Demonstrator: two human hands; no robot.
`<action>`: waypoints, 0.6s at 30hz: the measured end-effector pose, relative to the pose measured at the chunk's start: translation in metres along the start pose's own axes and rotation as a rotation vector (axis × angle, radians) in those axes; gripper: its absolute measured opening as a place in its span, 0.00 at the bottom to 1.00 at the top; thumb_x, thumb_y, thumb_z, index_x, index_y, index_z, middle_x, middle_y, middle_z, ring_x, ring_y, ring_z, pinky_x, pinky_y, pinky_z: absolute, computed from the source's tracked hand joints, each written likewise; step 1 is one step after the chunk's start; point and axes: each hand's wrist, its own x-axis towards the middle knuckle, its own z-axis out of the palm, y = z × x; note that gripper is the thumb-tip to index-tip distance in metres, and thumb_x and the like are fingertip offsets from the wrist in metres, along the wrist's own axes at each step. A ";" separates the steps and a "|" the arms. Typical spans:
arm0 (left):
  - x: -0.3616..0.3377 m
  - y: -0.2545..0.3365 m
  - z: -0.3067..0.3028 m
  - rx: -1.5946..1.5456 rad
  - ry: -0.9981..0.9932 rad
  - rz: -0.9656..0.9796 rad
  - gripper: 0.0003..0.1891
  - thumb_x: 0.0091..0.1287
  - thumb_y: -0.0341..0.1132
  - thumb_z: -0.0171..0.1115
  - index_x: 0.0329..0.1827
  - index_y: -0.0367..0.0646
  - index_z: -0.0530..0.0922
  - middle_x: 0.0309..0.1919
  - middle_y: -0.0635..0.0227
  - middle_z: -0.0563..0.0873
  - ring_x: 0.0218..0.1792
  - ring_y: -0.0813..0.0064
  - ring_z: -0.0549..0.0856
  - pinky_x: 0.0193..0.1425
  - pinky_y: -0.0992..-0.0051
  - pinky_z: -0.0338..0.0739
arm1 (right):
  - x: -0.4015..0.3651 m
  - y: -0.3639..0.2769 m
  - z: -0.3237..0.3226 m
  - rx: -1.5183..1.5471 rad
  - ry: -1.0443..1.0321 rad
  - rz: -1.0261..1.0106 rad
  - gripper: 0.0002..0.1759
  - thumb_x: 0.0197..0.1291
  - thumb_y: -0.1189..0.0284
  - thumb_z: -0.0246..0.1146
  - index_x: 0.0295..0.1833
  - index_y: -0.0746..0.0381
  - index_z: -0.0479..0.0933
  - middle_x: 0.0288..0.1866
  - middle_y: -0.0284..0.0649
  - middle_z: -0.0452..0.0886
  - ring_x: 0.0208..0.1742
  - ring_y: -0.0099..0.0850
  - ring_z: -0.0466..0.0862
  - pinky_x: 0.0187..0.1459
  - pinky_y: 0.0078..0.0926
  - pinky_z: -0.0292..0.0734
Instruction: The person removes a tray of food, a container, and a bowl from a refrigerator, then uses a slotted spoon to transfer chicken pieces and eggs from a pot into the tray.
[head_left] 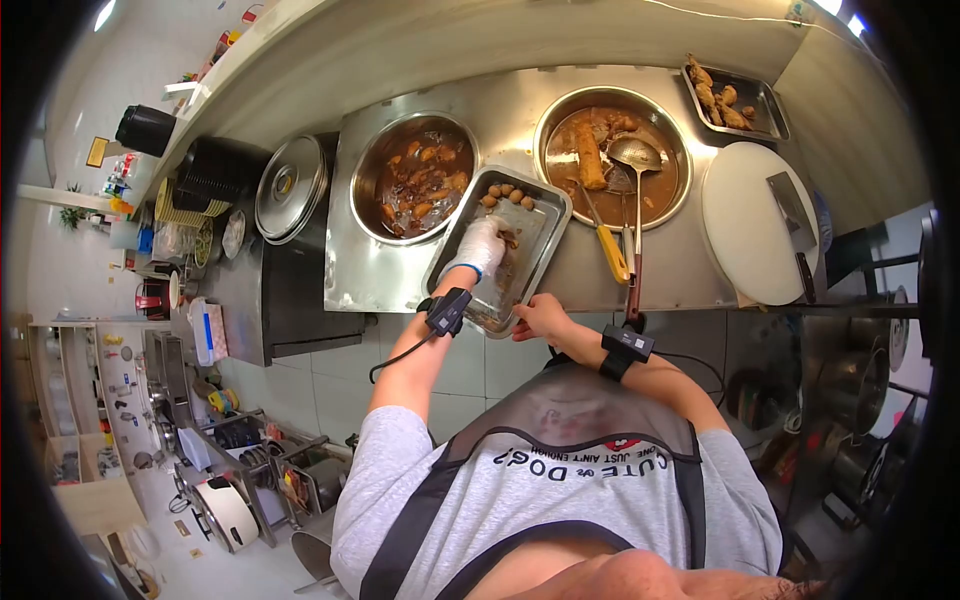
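My left hand, in a clear glove, reaches into a metal tray. Its fingers are closed around something dark brown, mostly hidden by the glove. Several round brown eggs lie at the tray's far end. My bare right hand pinches the tray's near right corner. The tray rests tilted over the counter's front edge, partly overlapping the rim of the left round pot, which holds brown food pieces in dark sauce.
The right pot holds brown broth, a skimmer and a yellow-handled tool. Farther right are a white round board with a cleaver, and a tray of browned meat. A lidded pot stands left.
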 end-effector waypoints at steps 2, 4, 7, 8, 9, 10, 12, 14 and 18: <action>-0.018 0.054 -0.025 0.107 -0.103 0.073 0.14 0.55 0.24 0.59 0.43 0.40 0.87 0.40 0.52 0.88 0.49 0.54 0.86 0.59 0.63 0.78 | -0.001 0.000 0.003 0.000 -0.004 -0.011 0.15 0.69 0.72 0.59 0.46 0.78 0.74 0.32 0.51 0.82 0.27 0.42 0.87 0.31 0.38 0.89; -0.022 0.057 -0.011 0.273 -0.124 0.212 0.12 0.54 0.29 0.65 0.42 0.43 0.87 0.38 0.49 0.86 0.47 0.51 0.84 0.56 0.59 0.78 | -0.002 -0.002 0.004 -0.035 0.007 0.005 0.15 0.69 0.72 0.59 0.45 0.78 0.74 0.32 0.51 0.83 0.28 0.44 0.87 0.32 0.39 0.89; -0.022 0.059 0.016 0.200 -0.088 0.229 0.05 0.51 0.28 0.64 0.30 0.42 0.86 0.34 0.46 0.85 0.38 0.44 0.84 0.46 0.57 0.81 | 0.002 0.000 0.003 -0.039 0.001 0.002 0.14 0.69 0.72 0.60 0.43 0.78 0.75 0.32 0.52 0.83 0.29 0.45 0.88 0.32 0.40 0.90; -0.024 0.056 0.018 0.203 -0.084 0.231 0.05 0.51 0.28 0.64 0.30 0.42 0.86 0.34 0.46 0.85 0.38 0.44 0.84 0.46 0.57 0.81 | 0.002 0.001 0.003 -0.040 0.000 -0.002 0.14 0.69 0.72 0.60 0.43 0.78 0.75 0.32 0.52 0.83 0.29 0.45 0.88 0.32 0.40 0.90; -0.025 0.054 0.020 0.238 -0.010 0.316 0.05 0.52 0.27 0.64 0.31 0.41 0.85 0.32 0.48 0.86 0.34 0.48 0.85 0.42 0.59 0.81 | 0.003 0.001 0.002 -0.020 -0.011 -0.002 0.14 0.68 0.72 0.61 0.42 0.77 0.74 0.32 0.52 0.83 0.29 0.44 0.88 0.32 0.40 0.90; -0.025 0.055 0.020 0.274 0.064 0.404 0.04 0.53 0.26 0.64 0.31 0.41 0.85 0.30 0.51 0.86 0.31 0.52 0.86 0.38 0.61 0.82 | 0.003 0.001 0.001 -0.001 -0.021 -0.004 0.14 0.67 0.72 0.62 0.41 0.77 0.74 0.33 0.52 0.83 0.29 0.44 0.88 0.33 0.41 0.90; -0.015 0.045 0.019 -0.163 -0.095 0.078 0.03 0.57 0.26 0.63 0.33 0.41 0.83 0.28 0.56 0.85 0.29 0.60 0.86 0.36 0.65 0.81 | 0.003 0.003 0.000 0.010 -0.022 -0.027 0.15 0.67 0.72 0.62 0.42 0.77 0.74 0.33 0.52 0.83 0.29 0.44 0.87 0.33 0.41 0.90; -0.013 0.057 -0.013 -0.774 -0.281 -0.345 0.03 0.63 0.25 0.61 0.37 0.44 0.79 0.26 0.69 0.82 0.26 0.76 0.83 0.33 0.74 0.78 | 0.000 0.001 -0.004 -0.003 -0.041 -0.027 0.16 0.67 0.71 0.62 0.45 0.77 0.75 0.36 0.51 0.82 0.33 0.42 0.87 0.37 0.38 0.89; 0.024 0.067 -0.047 -1.357 -0.145 -0.300 0.10 0.59 0.20 0.67 0.37 0.45 0.76 0.30 0.72 0.81 0.29 0.75 0.82 0.37 0.73 0.83 | -0.022 0.003 -0.019 -0.032 -0.041 -0.046 0.17 0.68 0.69 0.61 0.49 0.75 0.75 0.40 0.49 0.83 0.38 0.39 0.87 0.40 0.34 0.88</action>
